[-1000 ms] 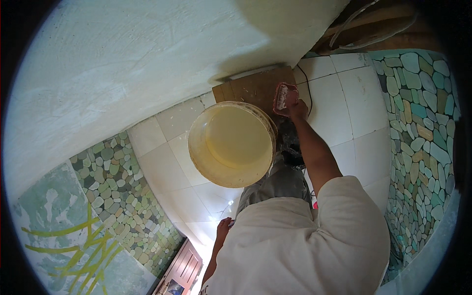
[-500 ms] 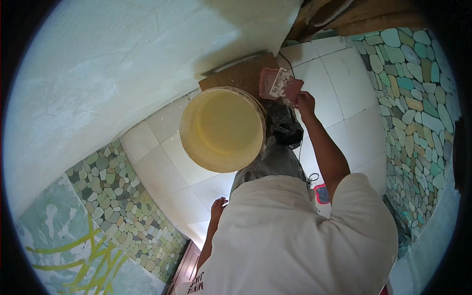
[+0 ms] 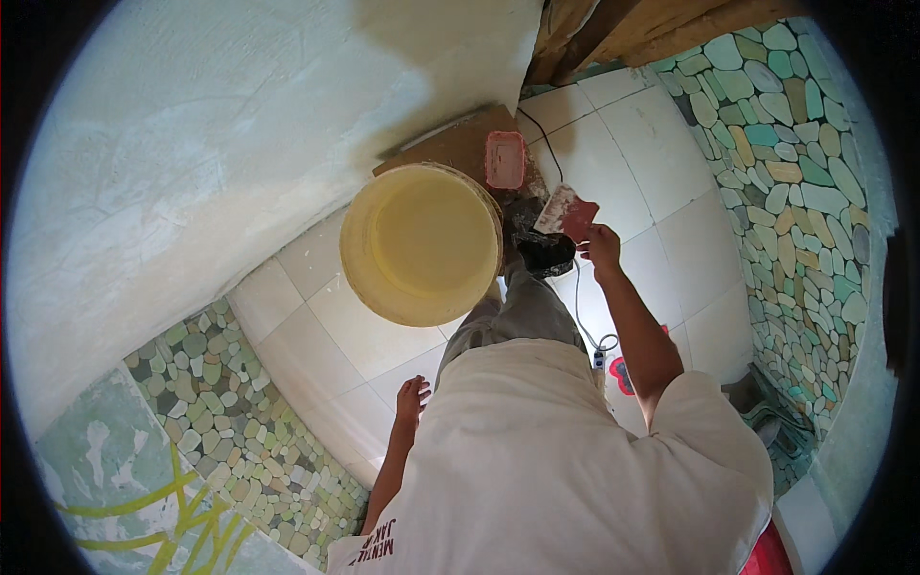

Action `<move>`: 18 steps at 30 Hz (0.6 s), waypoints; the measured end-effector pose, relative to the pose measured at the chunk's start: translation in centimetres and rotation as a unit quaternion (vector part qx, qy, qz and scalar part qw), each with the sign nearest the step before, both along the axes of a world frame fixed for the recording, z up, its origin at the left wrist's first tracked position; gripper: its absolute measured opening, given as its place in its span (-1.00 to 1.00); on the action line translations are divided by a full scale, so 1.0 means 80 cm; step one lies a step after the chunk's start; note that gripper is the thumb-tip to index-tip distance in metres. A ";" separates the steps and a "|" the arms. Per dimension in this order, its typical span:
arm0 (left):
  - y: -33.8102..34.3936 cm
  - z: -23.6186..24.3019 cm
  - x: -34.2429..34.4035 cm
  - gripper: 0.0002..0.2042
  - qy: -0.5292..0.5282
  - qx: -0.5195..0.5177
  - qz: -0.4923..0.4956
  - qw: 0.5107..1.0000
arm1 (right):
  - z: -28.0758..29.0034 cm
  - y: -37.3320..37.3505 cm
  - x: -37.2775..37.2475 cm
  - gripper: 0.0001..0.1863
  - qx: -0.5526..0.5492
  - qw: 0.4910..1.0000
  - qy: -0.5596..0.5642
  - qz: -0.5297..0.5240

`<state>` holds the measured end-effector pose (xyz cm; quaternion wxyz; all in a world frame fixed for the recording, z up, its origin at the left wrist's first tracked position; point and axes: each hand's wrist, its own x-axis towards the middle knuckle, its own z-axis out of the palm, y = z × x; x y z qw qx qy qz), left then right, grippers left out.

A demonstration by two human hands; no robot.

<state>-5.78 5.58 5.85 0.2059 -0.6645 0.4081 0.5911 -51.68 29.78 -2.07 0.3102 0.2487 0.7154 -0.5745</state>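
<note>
My right hand [image 3: 600,247] is closed on a reddish-brown scraper [image 3: 581,220], whose far edge carries pale, wet-looking paste. The tool is held above the floor, beside a black plastic bag [image 3: 548,253]. A small pink rectangular tub [image 3: 505,160] with paste smears inside sits on a brown board [image 3: 450,144], apart from the scraper. My left hand [image 3: 412,397] hangs low beside my body with nothing visible in it, its fingers loosely bent and apart. Between my hands and the wall stands a large cream-coloured bucket [image 3: 348,251], partly covering the board.
A pale plastered wall [image 3: 240,115] rises along the left. White tiles [image 3: 632,163] cover the floor, bordered by green pebble mosaic [image 3: 805,192] on both sides. A dark cable [image 3: 579,297] runs past the bag to a socket [image 3: 599,358]. Brown timber [image 3: 652,38] is at the far end.
My right hand has brought the scraper away from the pink tub, to the right and nearer to me. My left hand shows more fully, its fingers less closed than before.
</note>
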 end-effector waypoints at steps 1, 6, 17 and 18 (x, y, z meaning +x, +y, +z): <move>0.003 0.002 0.000 -0.64 -0.001 -0.001 -0.008 1.000 | -0.008 -0.003 0.004 -0.82 0.000 1.000 0.000 0.000; 0.013 0.002 0.017 -0.64 0.007 -0.013 -0.012 1.000 | -0.051 -0.021 0.021 -0.84 0.042 0.997 -0.041 0.043; 0.035 0.009 0.032 -0.64 -0.007 -0.025 0.028 0.999 | -0.080 -0.005 -0.028 -0.71 0.159 0.960 0.229 0.013; 0.040 0.008 0.033 -0.65 0.007 -0.030 0.041 0.999 | -0.065 -0.013 -0.041 -0.71 0.157 0.960 0.230 0.015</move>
